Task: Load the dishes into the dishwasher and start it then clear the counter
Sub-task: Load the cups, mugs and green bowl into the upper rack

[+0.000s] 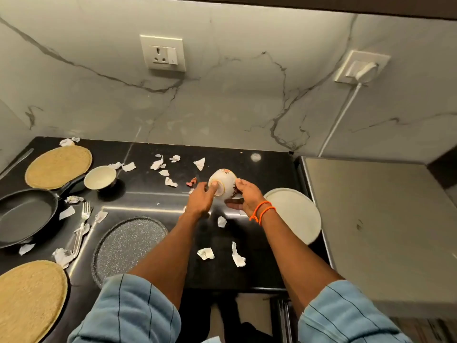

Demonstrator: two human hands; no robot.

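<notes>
A white floral bowl [226, 180] is tipped on its side above the black counter [262, 169], its base ring facing me. My left hand [201, 200] touches that base with its fingertips. My right hand [247, 196] grips the bowl's rim side from the right and below. A second white bowl [100, 177] stands upright at the left. A speckled grey plate [128, 243] lies near the front edge and a pale plate [296, 214] lies at the right. A black frying pan [24, 214] and a fork [82, 224] lie at the left.
Torn paper scraps [238, 256] lie scattered over the counter. Two round woven mats [58, 167] sit at the left. A steel appliance top [380, 231] adjoins the counter on the right. A plugged cable [338, 122] runs down the marble wall.
</notes>
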